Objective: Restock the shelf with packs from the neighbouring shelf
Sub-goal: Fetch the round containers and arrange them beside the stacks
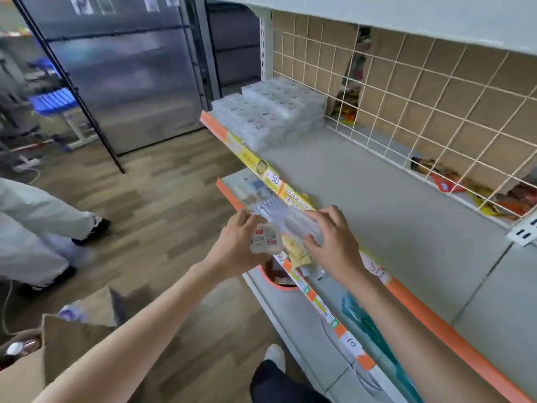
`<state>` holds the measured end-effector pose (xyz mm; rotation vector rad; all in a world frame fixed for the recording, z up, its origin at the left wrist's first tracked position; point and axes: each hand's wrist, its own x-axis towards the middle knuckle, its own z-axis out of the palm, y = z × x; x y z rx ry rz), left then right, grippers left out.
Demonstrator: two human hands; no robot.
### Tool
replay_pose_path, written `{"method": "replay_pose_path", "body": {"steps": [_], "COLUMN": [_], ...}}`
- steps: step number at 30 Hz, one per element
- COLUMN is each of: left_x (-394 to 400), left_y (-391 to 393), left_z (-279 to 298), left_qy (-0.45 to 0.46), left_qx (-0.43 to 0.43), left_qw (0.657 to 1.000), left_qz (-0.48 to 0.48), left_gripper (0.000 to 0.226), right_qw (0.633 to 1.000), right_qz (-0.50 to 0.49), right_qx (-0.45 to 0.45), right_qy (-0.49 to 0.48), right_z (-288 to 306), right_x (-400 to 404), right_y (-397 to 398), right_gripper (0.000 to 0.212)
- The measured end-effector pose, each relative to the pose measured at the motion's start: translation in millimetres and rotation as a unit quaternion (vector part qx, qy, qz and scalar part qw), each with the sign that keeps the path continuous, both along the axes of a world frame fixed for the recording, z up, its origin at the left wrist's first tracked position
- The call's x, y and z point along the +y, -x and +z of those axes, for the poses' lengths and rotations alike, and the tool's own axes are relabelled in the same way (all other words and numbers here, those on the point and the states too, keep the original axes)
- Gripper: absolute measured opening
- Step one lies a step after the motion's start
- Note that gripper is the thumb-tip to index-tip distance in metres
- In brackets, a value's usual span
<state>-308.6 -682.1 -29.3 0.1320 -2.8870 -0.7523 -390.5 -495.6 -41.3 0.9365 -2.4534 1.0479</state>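
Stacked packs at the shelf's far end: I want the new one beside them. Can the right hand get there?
Probably yes: bare shelf lies between the right hand and the stacked packs.

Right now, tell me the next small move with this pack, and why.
Probably carry the clear pack, held by the left hand and right hand at the shelf's edge, forward onto the bare grey shelf beside the stacked packs; there's open room there.

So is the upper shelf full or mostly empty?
Mostly empty: the shelf holds only clear packs stacked at its far end; the rest is bare.
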Motion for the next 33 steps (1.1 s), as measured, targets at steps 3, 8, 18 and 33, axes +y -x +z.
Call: {"method": "replay_pose_path", "body": {"steps": [3, 8, 18, 33], "left_x": [-29, -58, -59, -92], "left_y": [46, 126, 256, 332], "left_z": [13, 25, -2, -46], "left_qy": [0.011, 0.034, 0.003, -0.118], "left_qx": [-0.008, 0.005, -0.008, 0.012], "left_qw": [1.000, 0.999, 0.988, 0.935], "left_qz": [-0.010, -0.037, -0.155, -0.333], "left_gripper": [0.065, 0.064, 0.070, 0.076], "right_qw": [0.999, 0.999, 0.960, 0.864], "right_qz": [-0.014, -0.041, -0.251, -0.485], "right_qx": [-0.008, -0.008, 0.058, -0.133], "right_qy": [0.030, 0.030, -0.109, -0.002], "right_z": [1, 5, -15, -34], "right_x": [-33, -64, -49, -94], "right_y": [46, 111, 163, 170], "right_gripper": [0.043, 0.039, 0.057, 0.058]}}
